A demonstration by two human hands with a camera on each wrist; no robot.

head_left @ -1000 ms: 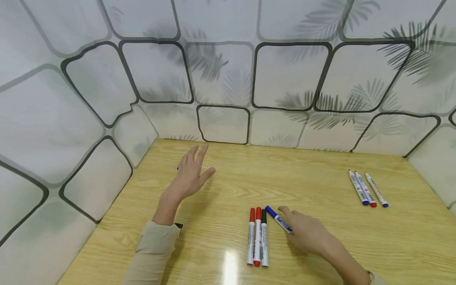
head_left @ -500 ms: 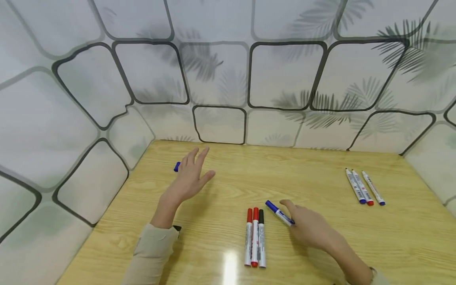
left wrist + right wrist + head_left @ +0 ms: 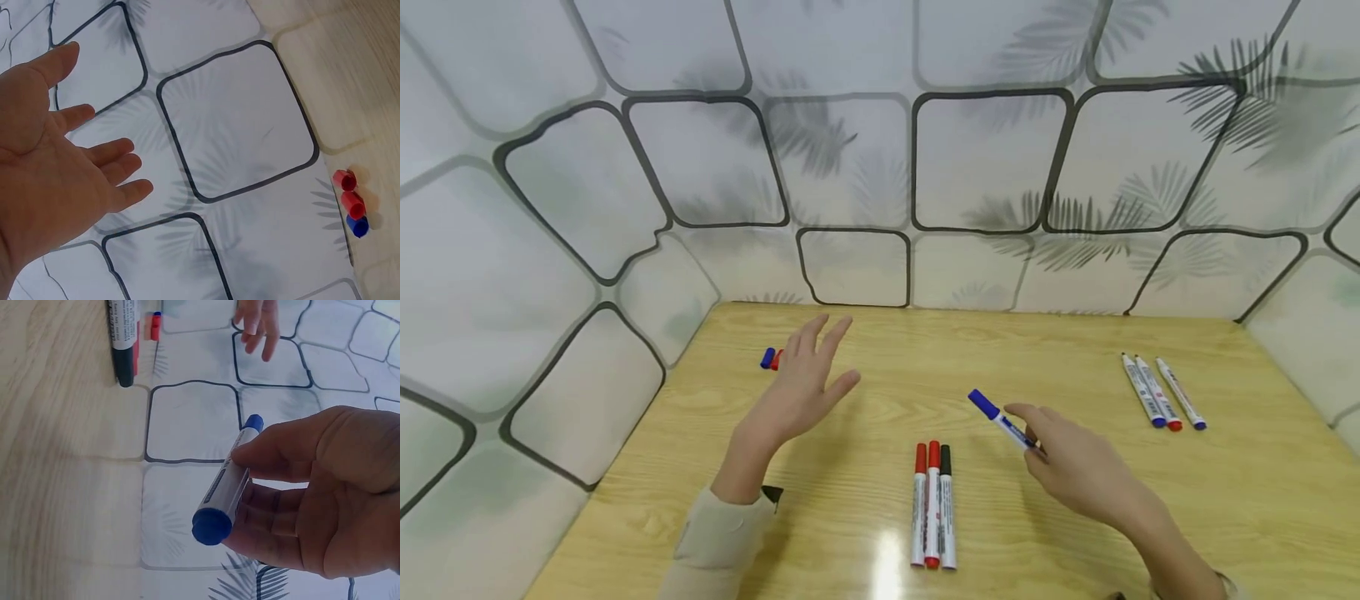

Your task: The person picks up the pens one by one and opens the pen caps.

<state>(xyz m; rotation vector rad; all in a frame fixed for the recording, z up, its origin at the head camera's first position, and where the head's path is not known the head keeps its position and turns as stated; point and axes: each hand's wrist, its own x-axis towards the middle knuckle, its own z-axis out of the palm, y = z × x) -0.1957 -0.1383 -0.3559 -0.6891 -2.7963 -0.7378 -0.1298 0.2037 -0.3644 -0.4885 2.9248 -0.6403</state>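
Note:
My right hand (image 3: pixel 1078 462) pinches a white whiteboard marker (image 3: pixel 983 404) with a blue cap, raised over the wooden table. Its blue end plug (image 3: pixel 212 526) faces the camera in the right wrist view, with the thumb and fingers around the barrel. To its left lie two red-capped markers (image 3: pixel 932 500) and a black-capped marker (image 3: pixel 948 517), side by side. My left hand (image 3: pixel 801 383) hovers over the table with fingers spread, holding nothing. Behind it sit a blue cap (image 3: pixel 357 226) and two red caps (image 3: pixel 353 204), partly hidden by that hand in the head view.
Three uncapped markers (image 3: pixel 1157 392) lie at the right of the table (image 3: pixel 880 375), two with blue ends and one with a red end. A pale wall covering (image 3: pixel 985 158) with dark outlines and leaf prints borders the back and sides.
My right hand has lifted the blue-capped marker off the table, up and to the right. The left hand stays nearly still, while the view shift uncovers the blue cap and a red cap.

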